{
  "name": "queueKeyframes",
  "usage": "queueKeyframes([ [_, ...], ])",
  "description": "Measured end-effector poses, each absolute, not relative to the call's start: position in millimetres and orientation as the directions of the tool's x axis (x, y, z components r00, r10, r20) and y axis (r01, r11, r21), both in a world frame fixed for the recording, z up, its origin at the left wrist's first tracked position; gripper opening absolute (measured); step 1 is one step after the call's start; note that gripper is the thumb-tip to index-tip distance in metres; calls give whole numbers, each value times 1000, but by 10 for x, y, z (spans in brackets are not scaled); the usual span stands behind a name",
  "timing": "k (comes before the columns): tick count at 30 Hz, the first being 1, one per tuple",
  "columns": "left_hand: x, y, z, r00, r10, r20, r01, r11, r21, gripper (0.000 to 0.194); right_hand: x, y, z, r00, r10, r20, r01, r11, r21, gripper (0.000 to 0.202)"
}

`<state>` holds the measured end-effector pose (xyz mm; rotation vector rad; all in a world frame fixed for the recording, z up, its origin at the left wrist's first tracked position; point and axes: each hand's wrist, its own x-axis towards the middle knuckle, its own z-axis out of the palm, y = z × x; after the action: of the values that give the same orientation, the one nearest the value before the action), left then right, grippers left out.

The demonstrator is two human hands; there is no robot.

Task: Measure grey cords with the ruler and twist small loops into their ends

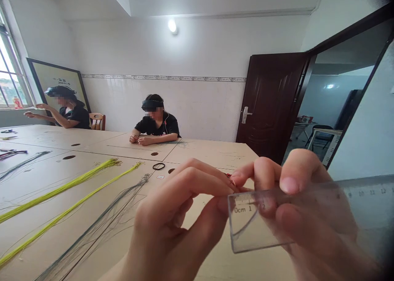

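- While a clear ruler is pinched by the right hand, something red seems pinched by the left hand.
- Yellow strings are laid at ten o'clock.
- What's done can't be told.

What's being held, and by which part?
Right hand holds the clear ruler near its zero end. Left hand is at a small red item; its hold is unclear.

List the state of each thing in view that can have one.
Clear ruler: held, tilted.
Right hand: fingers closed on ruler.
Left hand: fingertips pinched at ruler's zero end; contents unclear.
Door: open.
Wall lamp: lit.
Yellow cords: bundled, lying lengthwise on the table.
Grey cords: gathered at far end, strands straying.
Black ring: lying flat.
Window: barred; open or shut, unclear.
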<state>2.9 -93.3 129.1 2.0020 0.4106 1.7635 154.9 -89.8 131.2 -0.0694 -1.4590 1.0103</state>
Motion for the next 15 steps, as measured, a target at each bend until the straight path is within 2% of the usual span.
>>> queueKeyframes([
  [3,20,-914,1292,131,483,866,-40,-870,492,18,1590,-883,1318,-218,577,787,-489,633,-600,2],
  [5,3,-898,1297,70,496,866,-42,-866,499,18,1649,-842,1324,-223,573,788,-435,665,-607,18],
  [7,-24,-890,1304,-30,521,853,-73,-852,518,18,1721,-769,1333,-253,643,723,-315,652,-690,34],
  [8,-41,-891,1307,-72,526,847,-86,-850,520,17,1755,-723,1337,-284,709,645,-194,616,-763,39],
  [10,-73,-900,1311,-128,517,846,-88,-856,510,16,1798,-619,1338,-317,857,406,171,473,-864,45],
  [12,-96,-915,1309,-154,503,850,-62,-864,500,14,1793,-499,1314,-280,939,200,496,320,-807,44],
  [13,-104,-922,1307,-167,496,852,-46,-867,496,12,1771,-431,1285,-278,952,130,585,275,-763,42],
  [15,-111,-933,1305,-181,488,854,-23,-870,493,11,1698,-271,1186,-318,948,3,656,222,-721,35],
])
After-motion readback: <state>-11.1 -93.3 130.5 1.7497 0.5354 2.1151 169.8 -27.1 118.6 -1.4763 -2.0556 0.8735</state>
